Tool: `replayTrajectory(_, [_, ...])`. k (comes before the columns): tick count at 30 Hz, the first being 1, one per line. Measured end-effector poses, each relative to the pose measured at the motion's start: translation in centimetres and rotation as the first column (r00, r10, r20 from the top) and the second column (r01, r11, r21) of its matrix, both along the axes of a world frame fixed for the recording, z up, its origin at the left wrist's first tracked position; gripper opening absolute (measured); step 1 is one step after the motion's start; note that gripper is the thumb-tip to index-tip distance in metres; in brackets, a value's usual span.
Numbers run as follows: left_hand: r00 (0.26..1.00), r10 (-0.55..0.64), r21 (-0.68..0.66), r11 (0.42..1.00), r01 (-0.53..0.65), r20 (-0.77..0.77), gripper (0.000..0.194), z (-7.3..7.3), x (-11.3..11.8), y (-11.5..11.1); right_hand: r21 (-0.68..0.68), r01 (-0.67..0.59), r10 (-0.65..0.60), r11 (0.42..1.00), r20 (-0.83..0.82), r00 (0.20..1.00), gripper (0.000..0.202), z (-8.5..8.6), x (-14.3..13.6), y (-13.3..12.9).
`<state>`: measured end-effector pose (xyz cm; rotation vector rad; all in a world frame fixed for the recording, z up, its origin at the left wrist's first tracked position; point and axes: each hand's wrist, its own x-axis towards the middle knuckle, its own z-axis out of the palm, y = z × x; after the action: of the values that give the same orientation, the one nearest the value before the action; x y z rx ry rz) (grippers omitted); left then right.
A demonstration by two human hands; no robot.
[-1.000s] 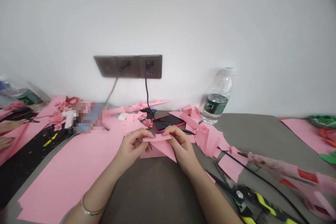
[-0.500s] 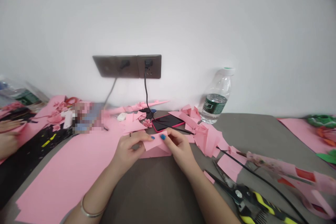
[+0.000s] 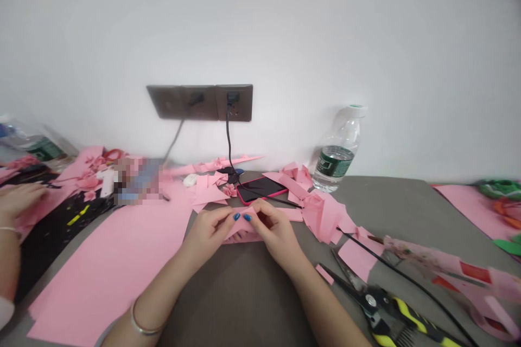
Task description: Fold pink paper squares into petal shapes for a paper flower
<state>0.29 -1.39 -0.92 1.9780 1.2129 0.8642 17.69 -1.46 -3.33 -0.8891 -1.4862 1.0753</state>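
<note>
Between my two hands is a small pink paper piece point(image 3: 241, 222), pinched near its top edge. My left hand point(image 3: 209, 233) grips it with thumb and forefinger, the wrist wearing a silver bangle. On the other side my right hand point(image 3: 273, 230) pinches the same piece, its thumb close to the left thumb. Beneath them lies a pink paper strip point(image 3: 293, 214), partly covered by the hands. Just behind the hands is a phone point(image 3: 260, 190) with a pink edge.
Large pink sheets point(image 3: 109, 260) cover the left. Pliers point(image 3: 370, 301), a pink glue gun point(image 3: 451, 268) and its black cable are at right. A water bottle point(image 3: 336, 152) stands by the wall. At far left, another person's hand point(image 3: 20, 200) rests on pink paper.
My hands have drawn closer together, thumbs nearly touching, and less of the paper's face shows. At the far left, the other person's hand and forearm have come further into view.
</note>
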Motion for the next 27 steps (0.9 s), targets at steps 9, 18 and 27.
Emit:
replayTrajectory(9, [0.998,-0.043,-0.054,0.997,0.046,0.052,0.031,-0.08,0.04,-0.18,-0.057,-0.009,0.005,0.998,-0.064,0.998,0.027,0.22,-0.04,0.04])
replayTrajectory(18, [0.986,-0.125,-0.156,0.978,0.141,0.113,0.034,0.03,0.32,-0.32,-0.051,0.004,-0.007,0.999,-0.06,0.998,0.018,0.02,0.18,0.15])
replayTrajectory(27, [0.991,-0.133,-0.102,0.986,0.134,0.016,0.037,0.3,-0.23,-0.25,-0.108,0.07,-0.085,0.992,-0.145,0.986,0.025,-0.4,0.49,0.56])
